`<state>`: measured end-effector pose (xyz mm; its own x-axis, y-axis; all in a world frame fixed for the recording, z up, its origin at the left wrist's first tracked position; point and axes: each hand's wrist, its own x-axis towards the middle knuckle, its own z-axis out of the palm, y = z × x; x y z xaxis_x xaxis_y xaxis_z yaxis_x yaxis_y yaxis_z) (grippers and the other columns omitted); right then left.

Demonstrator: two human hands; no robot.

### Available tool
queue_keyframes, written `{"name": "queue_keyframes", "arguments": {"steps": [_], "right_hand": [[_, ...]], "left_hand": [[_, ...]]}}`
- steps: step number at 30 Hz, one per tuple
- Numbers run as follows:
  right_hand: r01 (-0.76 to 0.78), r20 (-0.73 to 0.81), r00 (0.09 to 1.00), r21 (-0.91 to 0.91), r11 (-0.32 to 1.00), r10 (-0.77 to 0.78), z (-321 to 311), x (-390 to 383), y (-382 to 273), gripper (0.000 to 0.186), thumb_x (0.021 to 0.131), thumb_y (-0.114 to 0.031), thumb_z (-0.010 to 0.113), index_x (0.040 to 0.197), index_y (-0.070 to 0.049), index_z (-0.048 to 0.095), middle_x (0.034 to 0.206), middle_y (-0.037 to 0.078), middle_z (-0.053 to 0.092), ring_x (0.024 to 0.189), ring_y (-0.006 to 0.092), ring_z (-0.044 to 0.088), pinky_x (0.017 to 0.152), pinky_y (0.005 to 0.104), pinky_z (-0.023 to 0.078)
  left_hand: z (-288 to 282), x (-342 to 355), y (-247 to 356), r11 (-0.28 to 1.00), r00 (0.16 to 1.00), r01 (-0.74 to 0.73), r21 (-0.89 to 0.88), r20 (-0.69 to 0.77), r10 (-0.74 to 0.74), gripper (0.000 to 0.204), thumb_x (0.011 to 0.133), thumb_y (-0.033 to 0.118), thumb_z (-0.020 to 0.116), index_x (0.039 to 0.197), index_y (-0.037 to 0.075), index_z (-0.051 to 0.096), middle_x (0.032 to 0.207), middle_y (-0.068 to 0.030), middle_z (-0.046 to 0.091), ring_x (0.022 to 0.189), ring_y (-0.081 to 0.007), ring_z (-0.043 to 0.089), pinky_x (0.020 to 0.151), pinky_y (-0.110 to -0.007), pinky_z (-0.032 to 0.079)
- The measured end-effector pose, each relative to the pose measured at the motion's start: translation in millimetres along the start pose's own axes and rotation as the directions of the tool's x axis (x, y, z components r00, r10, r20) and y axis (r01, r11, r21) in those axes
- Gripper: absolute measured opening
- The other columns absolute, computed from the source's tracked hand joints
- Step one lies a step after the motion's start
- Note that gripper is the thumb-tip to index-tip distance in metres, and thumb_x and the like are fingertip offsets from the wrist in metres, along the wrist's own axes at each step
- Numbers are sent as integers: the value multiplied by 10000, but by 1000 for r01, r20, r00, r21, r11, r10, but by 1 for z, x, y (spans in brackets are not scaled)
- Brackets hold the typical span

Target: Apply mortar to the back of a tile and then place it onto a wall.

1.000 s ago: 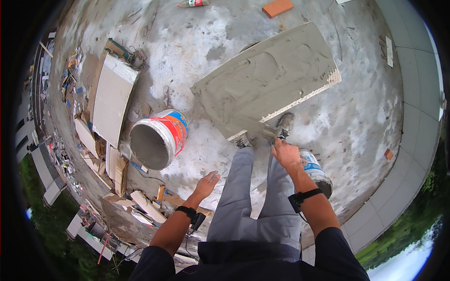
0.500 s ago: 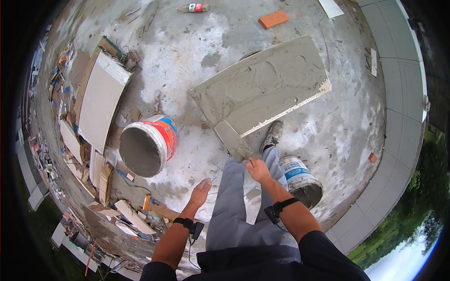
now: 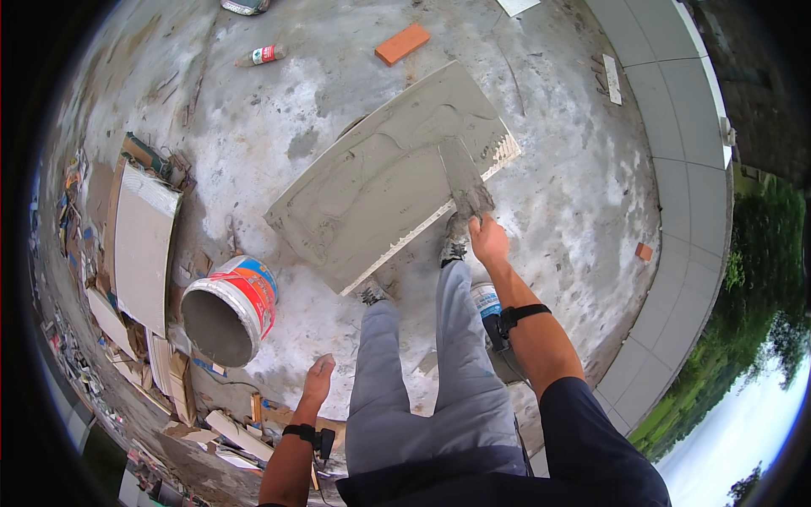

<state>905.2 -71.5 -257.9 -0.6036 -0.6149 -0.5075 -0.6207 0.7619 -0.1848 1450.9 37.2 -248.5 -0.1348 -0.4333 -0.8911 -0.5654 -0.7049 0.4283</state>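
Note:
A long tile or board [image 3: 380, 190], its upper face coated in wet grey mortar, lies slanted in front of my feet. My right hand [image 3: 490, 242] grips the handle of a mortar-smeared trowel [image 3: 460, 169]. The trowel's flat blade rests on the mortar near the board's right end. Ridged, pale material shows at the board's right corner and along its near edge. My left hand [image 3: 318, 378] hangs in the air beside my left leg, holding nothing, its fingers loosely extended.
A bucket of grey mortar [image 3: 221, 319] stands at the left. A second bucket [image 3: 486, 300] is partly hidden by my right arm. An orange brick [image 3: 402, 44] and a bottle [image 3: 262, 56] lie beyond the board. Leaning panels [image 3: 145, 241] and scraps fill the left; a tiled ledge [image 3: 688, 194] curves along the right.
My right hand has carried the trowel from the board's near left portion to its right end. My view has shifted, and the left hand now hangs lower.

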Motion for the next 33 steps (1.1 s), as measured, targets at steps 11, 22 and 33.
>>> {"name": "queue_keyframes", "arguments": {"steps": [11, 22, 33], "right_hand": [[259, 184, 955, -139, 956, -232, -71, 49, 68, 384, 973, -390, 536, 938, -13, 599, 855, 262, 697, 776, 418, 699, 689, 508, 553], [260, 287, 912, 154, 953, -295, -71, 62, 105, 315, 959, -354, 564, 951, -39, 573, 816, 202, 694, 708, 359, 700, 603, 472, 537], [86, 164, 978, 233, 969, -127, -98, 133, 226, 323, 979, -357, 543, 979, -35, 574, 754, 266, 651, 766, 478, 631, 676, 554, 481]], "left_hand": [[116, 13, 162, 998, 998, 60, -37, 26, -59, 484, 1032, 344, 550, 1344, -25, 573, 1256, -127, 654, 1190, -190, 581, 1051, -313, 424], [211, 25, 310, 994, 993, 1, 110, 117, -14, 506, 1041, 361, 533, 1381, -14, 546, 1313, -171, 629, 1249, -220, 565, 1064, -316, 413], [210, 31, 267, 979, 983, 158, 127, 68, -168, 483, 1042, 368, 517, 1349, -2, 570, 1257, -166, 659, 1180, -227, 598, 1039, -329, 437]]}}
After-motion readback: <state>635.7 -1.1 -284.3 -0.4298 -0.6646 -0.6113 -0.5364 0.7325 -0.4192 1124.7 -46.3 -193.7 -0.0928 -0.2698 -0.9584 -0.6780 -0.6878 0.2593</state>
